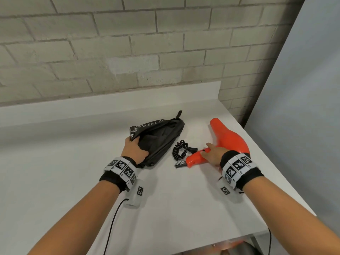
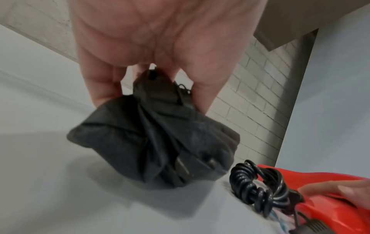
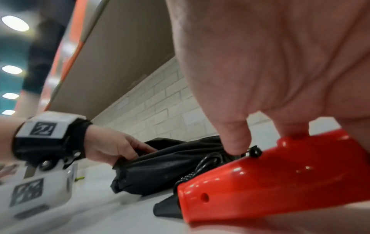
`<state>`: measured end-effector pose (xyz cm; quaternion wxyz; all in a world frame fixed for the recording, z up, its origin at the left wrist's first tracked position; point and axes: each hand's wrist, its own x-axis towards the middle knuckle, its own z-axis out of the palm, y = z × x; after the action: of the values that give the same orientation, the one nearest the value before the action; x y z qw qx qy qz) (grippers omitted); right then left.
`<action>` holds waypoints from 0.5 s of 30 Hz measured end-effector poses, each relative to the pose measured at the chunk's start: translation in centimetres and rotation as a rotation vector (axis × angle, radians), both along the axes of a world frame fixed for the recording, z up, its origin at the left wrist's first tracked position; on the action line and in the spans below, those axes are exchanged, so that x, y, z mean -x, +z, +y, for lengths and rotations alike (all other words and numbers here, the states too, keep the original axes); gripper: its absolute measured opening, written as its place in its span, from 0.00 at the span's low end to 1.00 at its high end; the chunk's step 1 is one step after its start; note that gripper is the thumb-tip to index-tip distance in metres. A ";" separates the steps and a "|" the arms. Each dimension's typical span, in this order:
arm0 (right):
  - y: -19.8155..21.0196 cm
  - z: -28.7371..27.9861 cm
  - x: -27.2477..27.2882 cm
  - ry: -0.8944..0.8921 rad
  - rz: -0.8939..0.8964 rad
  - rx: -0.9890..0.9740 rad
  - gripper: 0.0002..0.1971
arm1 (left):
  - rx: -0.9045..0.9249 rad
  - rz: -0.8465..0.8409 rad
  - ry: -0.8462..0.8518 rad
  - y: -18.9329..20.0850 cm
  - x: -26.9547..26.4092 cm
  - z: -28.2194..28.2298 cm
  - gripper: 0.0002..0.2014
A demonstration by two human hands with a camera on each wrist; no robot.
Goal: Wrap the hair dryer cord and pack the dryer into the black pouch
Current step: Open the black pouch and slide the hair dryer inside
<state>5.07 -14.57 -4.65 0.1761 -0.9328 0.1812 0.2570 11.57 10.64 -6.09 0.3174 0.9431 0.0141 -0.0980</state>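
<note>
A black fabric pouch [image 1: 158, 138] lies on the white counter [image 1: 73, 162], its mouth toward me. My left hand [image 1: 135, 147] grips the pouch's near edge; in the left wrist view the bunched fabric [image 2: 156, 139] hangs pinched between fingers [image 2: 100, 85] and thumb. The orange hair dryer [image 1: 228, 138] lies to the right, nozzle pointing away. My right hand [image 1: 211, 153] is curled round its handle [image 1: 195, 158], seen close in the right wrist view as the handle [image 3: 270, 178]. The black coiled cord [image 1: 179, 150] lies bundled between pouch and handle, also seen as the cord [image 2: 258, 188].
A brick wall [image 1: 128, 48] backs the counter behind a low white upstand [image 1: 110, 105]. The counter's right edge [image 1: 272, 168] runs close beside the dryer, with a grey panel [image 1: 303, 107] beyond it. A thin black cable [image 1: 112, 225] trails from my left wrist.
</note>
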 end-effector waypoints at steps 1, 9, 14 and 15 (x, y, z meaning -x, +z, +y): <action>-0.4 -0.2 -0.3 -0.058 -0.023 -0.074 0.30 | -0.015 0.009 0.001 0.0 0.1 -0.1 0.35; -1.2 -1.6 -2.0 -0.424 -0.191 -0.328 0.28 | -0.077 0.028 0.004 0.6 0.1 -0.1 0.27; -1.4 -3.0 -2.6 -0.649 -0.438 -0.640 0.21 | -0.073 0.078 -0.044 0.6 -0.1 0.2 0.32; -1.0 -3.1 -2.8 -0.690 -0.500 -0.705 0.21 | -0.070 0.091 -0.049 0.6 -0.2 0.2 0.33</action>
<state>7.85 -17.70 -5.68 0.5893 -0.7365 0.3320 0.0004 11.76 10.87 -5.44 0.2809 0.9483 0.0087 -0.1478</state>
